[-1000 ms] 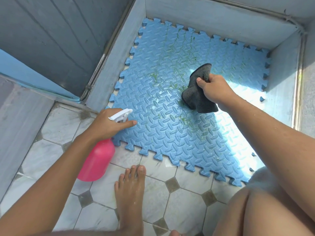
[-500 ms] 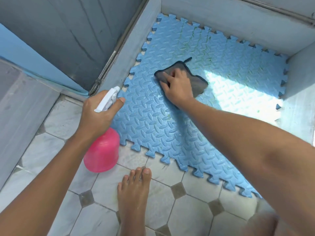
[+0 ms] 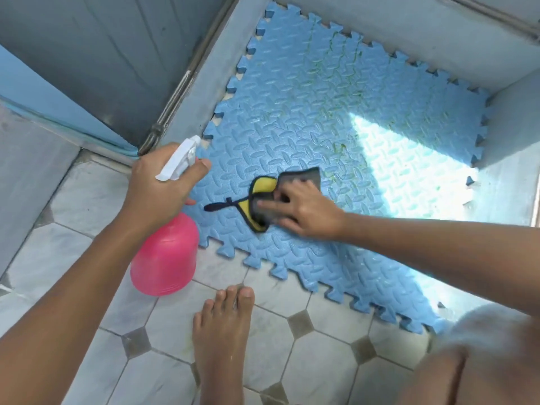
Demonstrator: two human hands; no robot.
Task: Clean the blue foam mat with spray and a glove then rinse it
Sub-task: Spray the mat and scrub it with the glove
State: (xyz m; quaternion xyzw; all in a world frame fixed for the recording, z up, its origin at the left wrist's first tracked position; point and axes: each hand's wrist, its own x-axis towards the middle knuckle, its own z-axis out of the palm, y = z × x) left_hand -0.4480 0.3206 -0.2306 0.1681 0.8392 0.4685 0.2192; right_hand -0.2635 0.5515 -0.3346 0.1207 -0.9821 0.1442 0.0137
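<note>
The blue foam mat point(image 3: 306, 118) lies flat in a corner, its far half streaked with green dirt and its right part in bright sunlight. My right hand point(image 3: 304, 210) presses a grey and yellow cleaning glove point(image 3: 263, 197) flat onto the mat's near left part, fingers spread over it; a black strap trails to the left. My left hand point(image 3: 157, 188) grips the neck of a pink spray bottle point(image 3: 165, 255) with a white trigger head, held just off the mat's left edge above the tiles.
Grey walls point(image 3: 409, 33) enclose the mat at the back and right. A door frame with a metal rail point(image 3: 172, 103) runs along the left. White tiles with dark diamond insets point(image 3: 301, 323) cover the near floor, where my bare foot point(image 3: 225, 325) stands; my knee is at bottom right.
My right hand went from holding the glove up, to laying it on the mat, to wiping it toward the near left, where its yellow side now shows. The spray bottle stayed at the left edge.
</note>
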